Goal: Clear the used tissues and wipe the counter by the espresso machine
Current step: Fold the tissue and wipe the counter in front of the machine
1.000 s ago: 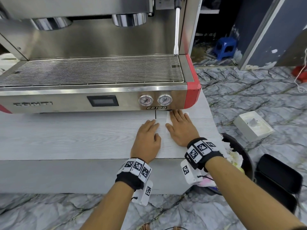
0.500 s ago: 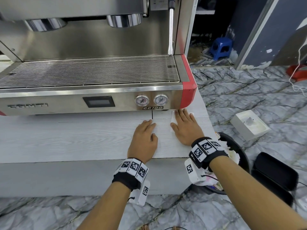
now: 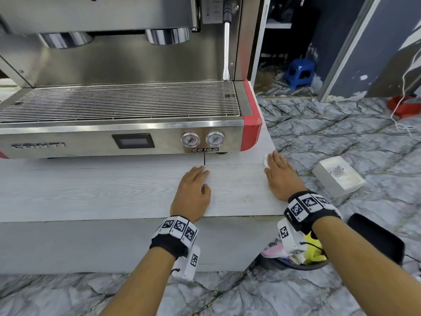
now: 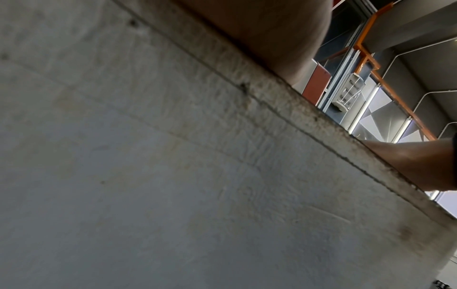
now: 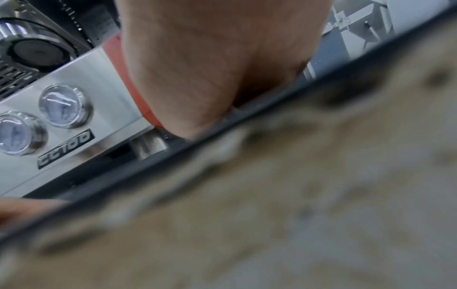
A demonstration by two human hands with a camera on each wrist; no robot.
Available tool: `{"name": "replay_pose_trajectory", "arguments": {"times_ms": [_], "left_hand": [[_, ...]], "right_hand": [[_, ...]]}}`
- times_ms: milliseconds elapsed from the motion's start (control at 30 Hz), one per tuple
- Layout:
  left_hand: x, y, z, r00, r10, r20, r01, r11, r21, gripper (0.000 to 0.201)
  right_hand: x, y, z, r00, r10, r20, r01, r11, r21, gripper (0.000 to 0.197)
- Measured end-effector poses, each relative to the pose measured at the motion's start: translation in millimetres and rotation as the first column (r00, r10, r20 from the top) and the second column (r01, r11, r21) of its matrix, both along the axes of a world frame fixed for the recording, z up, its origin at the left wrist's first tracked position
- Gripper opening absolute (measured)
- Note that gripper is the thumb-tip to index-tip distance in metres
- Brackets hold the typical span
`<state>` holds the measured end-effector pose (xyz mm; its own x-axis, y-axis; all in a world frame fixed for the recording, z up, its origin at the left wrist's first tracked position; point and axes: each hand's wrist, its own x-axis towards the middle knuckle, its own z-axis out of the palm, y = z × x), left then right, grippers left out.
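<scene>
My right hand lies flat on the pale wood counter near its right edge, fingers straight, pressing a white tissue of which only a corner shows by the fingertips. The hand sits just in front of the red corner of the espresso machine. My left hand rests palm down on the counter to the left of it, fingers straight, holding nothing. In the right wrist view the palm fills the top and the machine's two gauges show at left. The left wrist view shows mostly the counter's front face.
A black bin holding crumpled tissues and wrappers stands on the marble floor below the counter's right end. A white tissue box lies on the floor to the right, and a black case beside the bin. A steam wand hangs above the drip tray.
My right hand has slid the tissue rightward along the counter, from beside the left hand to the right edge. The left hand has stayed in place.
</scene>
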<state>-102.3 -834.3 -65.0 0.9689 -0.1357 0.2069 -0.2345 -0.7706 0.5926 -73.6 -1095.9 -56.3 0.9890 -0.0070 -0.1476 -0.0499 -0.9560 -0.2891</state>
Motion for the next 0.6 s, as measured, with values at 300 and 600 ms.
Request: {"name": "replay_pose_trajectory", "arguments": {"times_ms": [300, 600], "left_hand": [[1, -1, -2, 1.000, 0.016, -0.012, -0.015, 1.000, 0.020, 0.043], [6, 6, -4, 0.999, -0.007, -0.050, 0.007, 1.000, -0.015, 0.042]], "right_hand": [[-41, 23, 43, 0.966, 0.045, 0.254, -0.109, 0.963, 0.245, 0.045], [-71, 101, -10, 0.926, 0.340, 0.165, -0.340, 0.940, -0.032, 0.065]]}}
